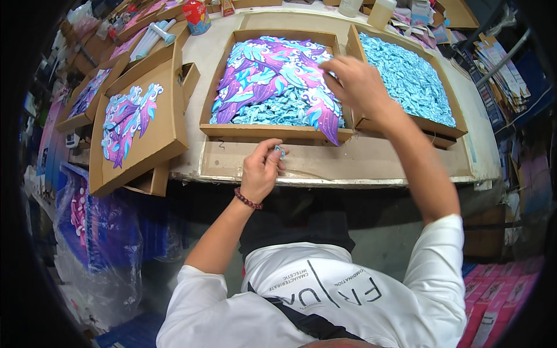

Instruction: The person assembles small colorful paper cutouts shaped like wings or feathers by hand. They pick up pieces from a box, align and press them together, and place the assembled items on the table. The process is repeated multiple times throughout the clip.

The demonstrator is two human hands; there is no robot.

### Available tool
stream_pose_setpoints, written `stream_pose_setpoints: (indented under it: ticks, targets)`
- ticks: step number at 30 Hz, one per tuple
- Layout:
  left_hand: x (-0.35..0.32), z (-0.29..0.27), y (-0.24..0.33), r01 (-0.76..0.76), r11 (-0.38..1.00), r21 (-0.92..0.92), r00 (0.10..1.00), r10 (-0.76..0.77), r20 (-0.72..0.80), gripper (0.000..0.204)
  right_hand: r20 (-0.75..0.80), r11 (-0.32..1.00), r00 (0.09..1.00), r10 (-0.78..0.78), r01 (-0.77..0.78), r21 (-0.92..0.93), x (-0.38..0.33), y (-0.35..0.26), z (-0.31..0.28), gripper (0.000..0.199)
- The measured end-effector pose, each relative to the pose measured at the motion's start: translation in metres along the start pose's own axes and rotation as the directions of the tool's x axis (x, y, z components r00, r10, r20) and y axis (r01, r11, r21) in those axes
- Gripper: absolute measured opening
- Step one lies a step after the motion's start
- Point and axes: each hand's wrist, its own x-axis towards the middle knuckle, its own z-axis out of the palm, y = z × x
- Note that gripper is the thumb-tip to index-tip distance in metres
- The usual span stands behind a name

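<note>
Just in front of the middle cardboard box (278,133), my left hand (261,171) pinches a small light-blue piece (279,152) between thumb and fingers. My right hand (358,87) is over the right side of that box, fingers curled together beside the purple, pink and blue wing-shaped cutouts (267,64). Whatever those fingers hold, if anything, is hidden. Under the cutouts lie many small light-blue pieces (270,110). One purple cutout (323,110) hangs over the box's front rim. Close to my right forearm stands a box of similar light-blue pieces (406,75).
At the left, a tilted cardboard tray (142,152) holds more cutouts (129,122), with pale blue rolled tubes (154,39) behind it. A red-and-blue packet (196,16) and a bottle of yellowish liquid (381,14) stand at the back. A blue crate (116,223) sits below the worktable.
</note>
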Motion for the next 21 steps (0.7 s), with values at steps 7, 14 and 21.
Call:
stream_pose_setpoints:
  ticks: [7, 14, 21]
  targets:
    - [-0.006, 0.005, -0.023, -0.198, 0.967, 0.162, 0.970, 0.217, -0.109, 0.014, 0.561, 0.893, 0.794, 0.233, 0.054, -0.447, 0.066, 0.054, 0.059, 0.015]
    - [-0.005, 0.005, -0.022, -0.227, 0.954, 0.197, 0.960, 0.253, -0.123, 0.015, 0.795, 0.856, 0.320, 0.516, -0.159, -0.491, 0.055, 0.057, 0.088, 0.050]
    - [-0.004, 0.004, -0.029, -0.219, 0.951, 0.219, 0.965, 0.244, -0.095, 0.014, 0.752, 0.840, 0.379, 0.539, -0.302, -0.450, 0.040, 0.062, 0.099, 0.040]
